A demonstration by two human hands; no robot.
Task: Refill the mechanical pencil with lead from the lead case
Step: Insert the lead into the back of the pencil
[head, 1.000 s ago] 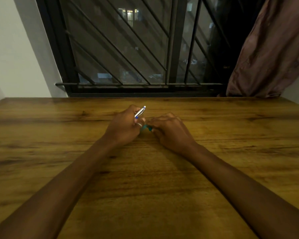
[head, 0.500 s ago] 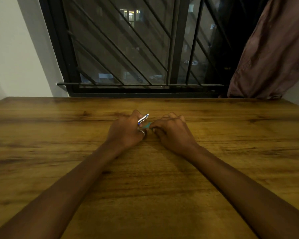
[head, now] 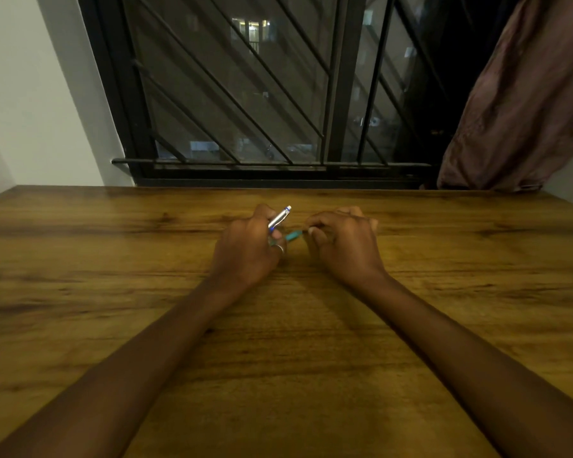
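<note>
My left hand is closed around a silver and blue mechanical pencil, whose free end points up and to the right above my knuckles. A small teal lead case lies slanted in the gap between my hands, just above the wooden table. Its left end reaches the fingers of my left hand. My right hand pinches the case's right end between thumb and forefinger. Whether a lead is out of the case is too small to tell.
A barred window stands behind the table's far edge. A brown curtain hangs at the back right and touches the table's far right corner. A white wall is at the left.
My hands have drawn slightly apart, so more of the teal lead case shows between them. The pencil has stayed in my left hand, tilted a little differently.
</note>
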